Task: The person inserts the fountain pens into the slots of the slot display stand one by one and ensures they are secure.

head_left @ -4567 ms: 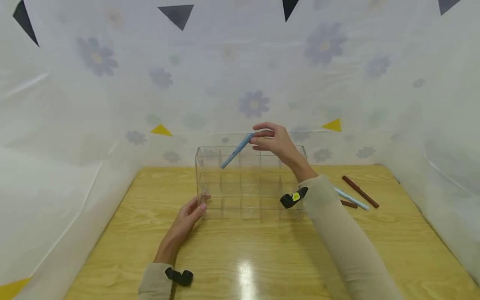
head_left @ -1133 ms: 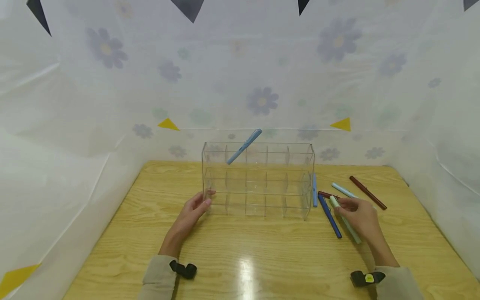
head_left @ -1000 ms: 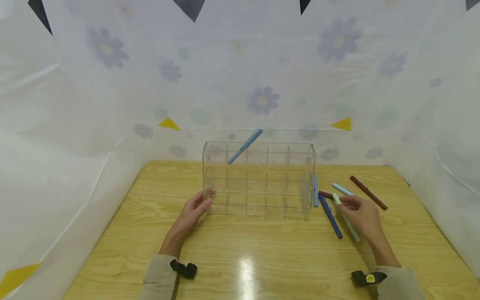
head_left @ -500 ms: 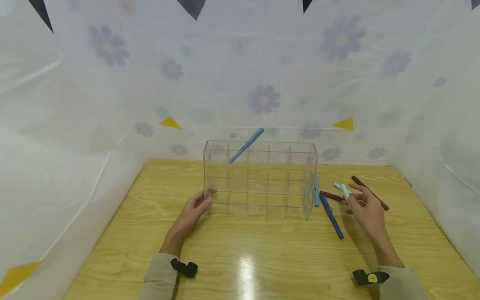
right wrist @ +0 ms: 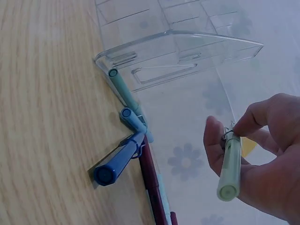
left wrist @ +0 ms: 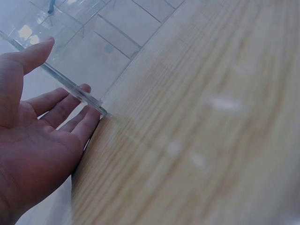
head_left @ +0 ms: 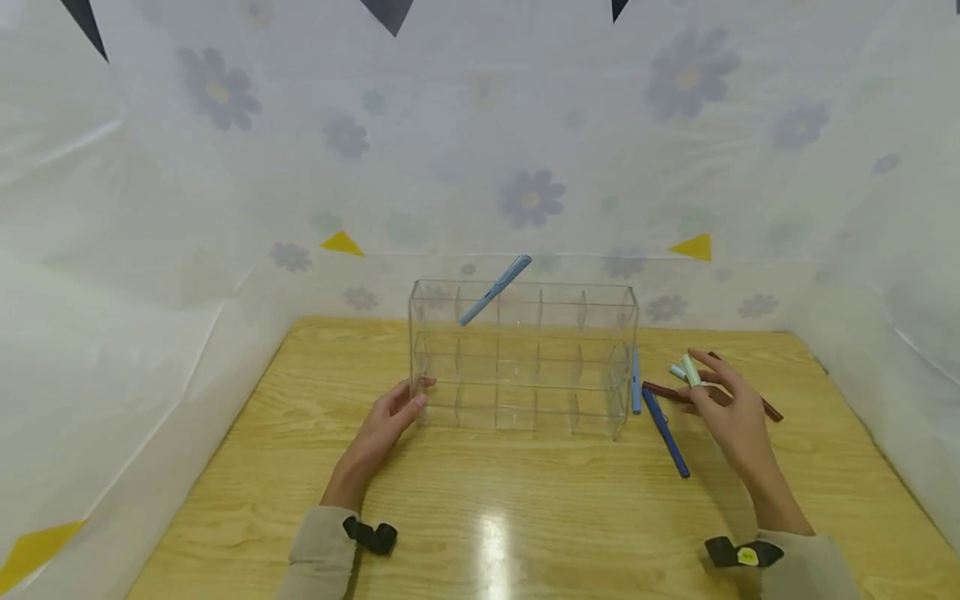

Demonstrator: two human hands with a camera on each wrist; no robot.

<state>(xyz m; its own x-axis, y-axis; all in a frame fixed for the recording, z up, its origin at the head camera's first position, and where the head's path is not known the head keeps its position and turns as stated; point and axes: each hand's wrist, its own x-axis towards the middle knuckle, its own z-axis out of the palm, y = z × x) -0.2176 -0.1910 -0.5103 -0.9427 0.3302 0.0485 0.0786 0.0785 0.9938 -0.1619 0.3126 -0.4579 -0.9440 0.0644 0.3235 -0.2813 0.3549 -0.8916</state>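
A clear rack (head_left: 517,385) with rows of small compartments stands upright on the table (head_left: 450,517), near the middle of its far edge. The left hand (head_left: 390,421) grips the rack's left side low down, thumb at the front and fingers round the side wall, close to the table top. A light blue pen (head_left: 497,290) sits aslant at the top of the rack, left of its middle; its upper end points right and rises past the rim. I cannot tell quite how it is propped there.

The right hand (head_left: 731,412) pinches a pale green pen (head_left: 692,372) between thumb and fingers, raised above the table on the side towards the right edge. Below and around that hand lie more pens. A mid-blue pen (head_left: 636,382) lies just beside the rack's right side, pointing towards the far edge. A dark blue pen (head_left: 666,433) slants from there towards the near edge, and a brown pen (head_left: 663,391) runs from its top end to behind the fingers. A pale blue pen (head_left: 677,372) shows only in part behind the hand. A second brown pen (head_left: 772,409), also partly hidden, is the one nearest the table's right edge, slanting away from the far right corner.
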